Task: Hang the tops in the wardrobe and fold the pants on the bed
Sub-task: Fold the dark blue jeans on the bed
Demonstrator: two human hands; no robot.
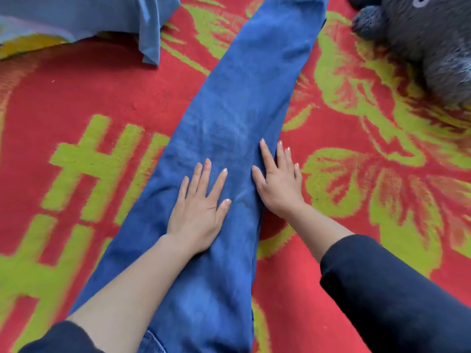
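A pair of blue jeans point(244, 93) lies stretched out lengthwise on the bed, one leg folded over the other, running from the bottom centre to the top right of centre. My left hand point(200, 207) rests flat on the middle of the jeans, fingers spread. My right hand point(277, 184) lies flat on the jeans' right edge, its fingers partly over the red and green bedspread point(102, 98). Neither hand grips anything. A light blue top point(102, 19) lies crumpled at the top left.
A grey plush toy point(428, 39) sits on the bed at the top right, close to the jeans' far end. Yellow fabric point(28, 44) shows under the blue top at the left edge.
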